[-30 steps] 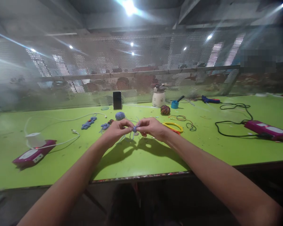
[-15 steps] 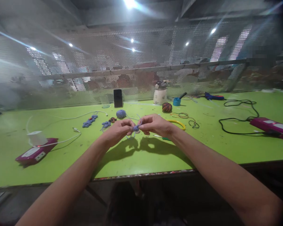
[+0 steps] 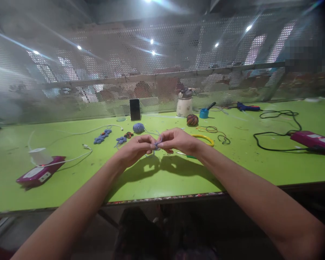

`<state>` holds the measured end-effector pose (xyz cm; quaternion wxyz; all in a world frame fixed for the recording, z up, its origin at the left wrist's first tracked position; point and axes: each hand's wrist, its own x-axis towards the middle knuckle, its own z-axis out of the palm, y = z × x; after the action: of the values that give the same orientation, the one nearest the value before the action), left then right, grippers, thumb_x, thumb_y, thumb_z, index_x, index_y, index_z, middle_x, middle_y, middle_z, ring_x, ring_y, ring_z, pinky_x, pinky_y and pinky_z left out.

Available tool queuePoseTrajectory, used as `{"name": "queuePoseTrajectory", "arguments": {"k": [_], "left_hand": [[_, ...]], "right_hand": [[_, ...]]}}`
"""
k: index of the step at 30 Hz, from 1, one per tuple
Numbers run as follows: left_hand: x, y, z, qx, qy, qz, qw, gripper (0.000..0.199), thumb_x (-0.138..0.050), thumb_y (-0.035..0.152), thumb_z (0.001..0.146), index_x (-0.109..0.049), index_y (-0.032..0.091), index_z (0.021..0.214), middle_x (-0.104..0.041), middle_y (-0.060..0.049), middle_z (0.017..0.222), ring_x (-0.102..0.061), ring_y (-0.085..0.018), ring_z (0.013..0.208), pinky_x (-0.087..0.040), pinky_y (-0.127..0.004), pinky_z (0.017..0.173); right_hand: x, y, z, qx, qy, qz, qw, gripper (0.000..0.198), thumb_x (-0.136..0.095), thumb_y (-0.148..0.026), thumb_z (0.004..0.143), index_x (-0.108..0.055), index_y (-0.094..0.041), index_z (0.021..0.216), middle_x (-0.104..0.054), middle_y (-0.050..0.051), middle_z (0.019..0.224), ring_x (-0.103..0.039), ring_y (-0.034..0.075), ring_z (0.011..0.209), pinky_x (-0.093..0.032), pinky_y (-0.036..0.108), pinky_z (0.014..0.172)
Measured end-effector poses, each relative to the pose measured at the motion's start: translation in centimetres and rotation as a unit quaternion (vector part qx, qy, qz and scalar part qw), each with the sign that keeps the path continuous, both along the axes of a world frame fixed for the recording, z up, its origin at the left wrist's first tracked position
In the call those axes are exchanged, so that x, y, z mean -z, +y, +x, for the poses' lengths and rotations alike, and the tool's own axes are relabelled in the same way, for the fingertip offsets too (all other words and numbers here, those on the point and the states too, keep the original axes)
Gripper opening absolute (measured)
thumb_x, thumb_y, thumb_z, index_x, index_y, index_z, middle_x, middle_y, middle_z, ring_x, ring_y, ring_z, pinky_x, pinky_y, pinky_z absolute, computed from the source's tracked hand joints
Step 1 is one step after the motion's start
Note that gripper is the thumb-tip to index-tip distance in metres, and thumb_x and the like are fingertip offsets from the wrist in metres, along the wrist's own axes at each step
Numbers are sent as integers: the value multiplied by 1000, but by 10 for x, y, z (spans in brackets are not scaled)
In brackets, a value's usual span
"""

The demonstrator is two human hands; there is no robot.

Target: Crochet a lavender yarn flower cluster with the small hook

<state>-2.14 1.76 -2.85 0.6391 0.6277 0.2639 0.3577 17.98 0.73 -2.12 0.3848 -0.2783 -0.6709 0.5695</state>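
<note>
My left hand (image 3: 135,150) pinches the small blue-purple yarn piece (image 3: 157,145) above the near middle of the green table (image 3: 157,189), and I should keep tension gentle while my right hand (image 3: 180,142) pinches its right side.

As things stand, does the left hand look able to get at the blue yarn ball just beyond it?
Probably yes: nothing appears to stand between the left hand and the blue yarn ball, though that hand pinches a small blue yarn piece and might need to release it first.
</note>
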Motion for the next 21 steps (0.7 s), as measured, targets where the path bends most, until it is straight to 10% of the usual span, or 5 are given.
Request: {"name": "queuePoseTrajectory", "arguments": {"k": [21], "left_hand": [[9,0,8,-16,5,-63,998,12,-78,13,59,-72,11,69,-59,-2,70,-45,-8,61,-33,-21,54]], "right_hand": [[12,5,-10,100,-6,22,995,28,-78,-32,71,-58,-14,64,-48,-7,41,-34,4,36,-23,19,37]]}}
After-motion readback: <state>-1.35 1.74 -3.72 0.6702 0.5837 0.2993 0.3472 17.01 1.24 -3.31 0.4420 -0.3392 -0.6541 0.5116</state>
